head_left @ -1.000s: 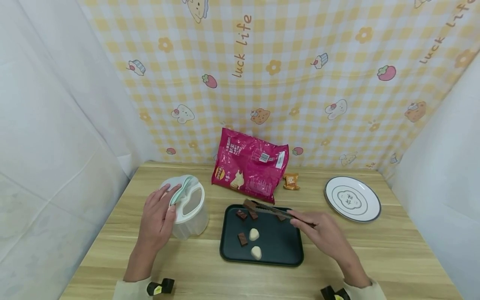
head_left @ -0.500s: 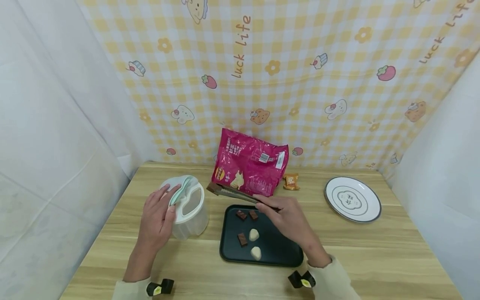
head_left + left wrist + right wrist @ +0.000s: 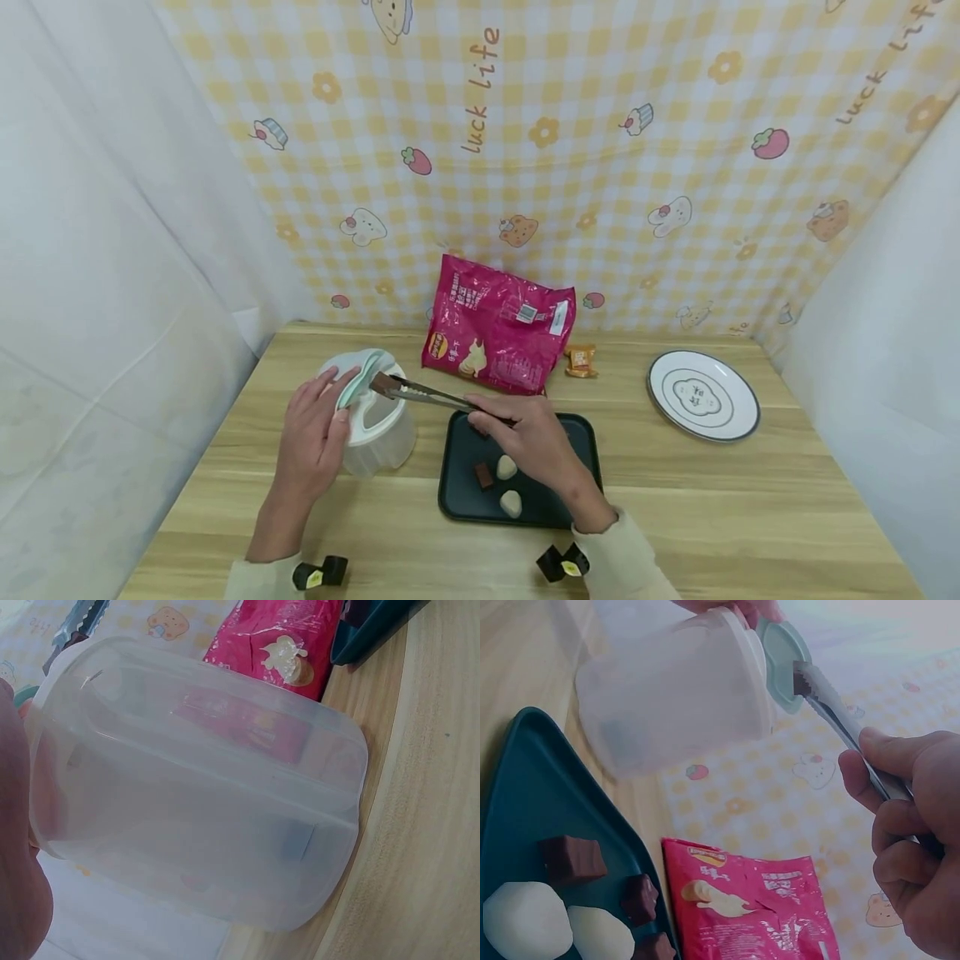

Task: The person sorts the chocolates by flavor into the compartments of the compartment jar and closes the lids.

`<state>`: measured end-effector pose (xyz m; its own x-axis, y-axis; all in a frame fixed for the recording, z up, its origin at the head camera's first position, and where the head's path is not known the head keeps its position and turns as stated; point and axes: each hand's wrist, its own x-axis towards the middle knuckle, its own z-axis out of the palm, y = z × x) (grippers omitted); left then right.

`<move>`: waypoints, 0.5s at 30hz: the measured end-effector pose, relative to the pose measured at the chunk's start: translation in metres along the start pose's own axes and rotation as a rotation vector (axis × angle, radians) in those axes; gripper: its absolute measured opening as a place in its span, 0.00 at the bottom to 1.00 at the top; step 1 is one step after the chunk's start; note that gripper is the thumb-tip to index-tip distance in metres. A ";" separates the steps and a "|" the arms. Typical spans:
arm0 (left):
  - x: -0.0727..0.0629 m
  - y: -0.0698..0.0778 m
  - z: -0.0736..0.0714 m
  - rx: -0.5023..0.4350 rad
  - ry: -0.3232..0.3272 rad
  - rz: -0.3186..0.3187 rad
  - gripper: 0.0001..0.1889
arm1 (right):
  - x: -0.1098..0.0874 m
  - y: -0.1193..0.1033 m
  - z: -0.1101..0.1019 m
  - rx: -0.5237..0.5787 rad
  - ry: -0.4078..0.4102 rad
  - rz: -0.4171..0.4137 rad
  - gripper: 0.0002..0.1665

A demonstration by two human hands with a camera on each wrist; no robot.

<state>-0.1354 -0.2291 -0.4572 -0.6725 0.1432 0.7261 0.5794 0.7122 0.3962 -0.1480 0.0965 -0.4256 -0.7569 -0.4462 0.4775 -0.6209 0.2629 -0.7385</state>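
Brown and blocky, a chocolate piece (image 3: 386,384) is pinched by metal tongs (image 3: 435,397), which the right hand (image 3: 528,437) grips; the piece hangs over the lid (image 3: 367,435) of a cloudy tub (image 3: 382,456), just beside the raised green flap (image 3: 360,379) that the left hand (image 3: 313,429) holds. The tub stands at 10 o'clock of the dark tray (image 3: 465,492), a strip of bench (image 3: 429,433) between their edges. Toward 2 o'clock, wider bench separates tray and plate (image 3: 738,396).

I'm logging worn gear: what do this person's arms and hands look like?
The left hand and right hand are bare, without gloves. Cream sleeves show on both sides; near the end of each sits a black fitting with a small yellow marking.
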 end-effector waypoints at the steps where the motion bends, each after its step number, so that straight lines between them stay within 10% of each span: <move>1: 0.000 0.001 0.000 -0.003 0.003 -0.003 0.26 | 0.000 0.000 0.001 -0.004 -0.003 0.002 0.20; 15: 0.000 0.001 0.001 0.001 0.007 -0.001 0.25 | 0.002 -0.001 0.001 -0.029 -0.033 0.076 0.24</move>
<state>-0.1352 -0.2282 -0.4576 -0.6695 0.1376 0.7300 0.5783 0.7133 0.3959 -0.1489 0.0948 -0.4241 -0.7953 -0.4520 0.4040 -0.5678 0.3219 -0.7577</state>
